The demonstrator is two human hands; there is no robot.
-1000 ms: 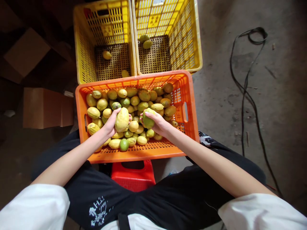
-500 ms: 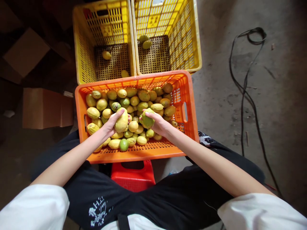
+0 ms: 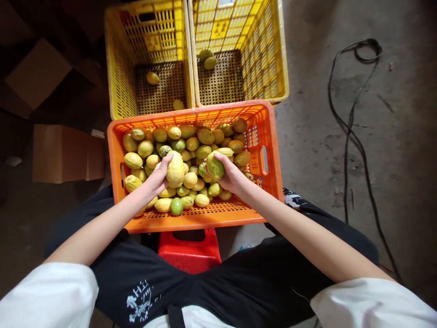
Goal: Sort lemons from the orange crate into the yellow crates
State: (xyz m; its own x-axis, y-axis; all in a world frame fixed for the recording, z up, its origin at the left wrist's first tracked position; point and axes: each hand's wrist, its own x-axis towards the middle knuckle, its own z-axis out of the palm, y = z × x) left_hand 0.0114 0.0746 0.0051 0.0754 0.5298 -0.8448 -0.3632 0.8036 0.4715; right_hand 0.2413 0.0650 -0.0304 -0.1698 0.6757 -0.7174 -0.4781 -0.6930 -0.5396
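Over the orange crate, my left hand is closed around a yellow lemon, thumb along its upper side. To the right, my right hand grips a greener lemon, its thumb on top and the other fingers mostly hidden beneath. A reddish-marked green fruit shows just left of that greener lemon; whether the hand touches it I cannot tell. Many yellow and green lemons lie loose in the crate under both hands, among them a bright green one near the front wall.
Two yellow crates, left and right, stand behind the orange one, each with a few lemons on the bottom. A red stool is below the orange crate. Cardboard boxes stand at left; a dark cable lies on the floor at right.
Both hands still hold their lemons. The right hand has shifted slightly right and turned its lemon; the left hand's lemon is also turned a little. A reddish-marked fruit now shows beside the right one.
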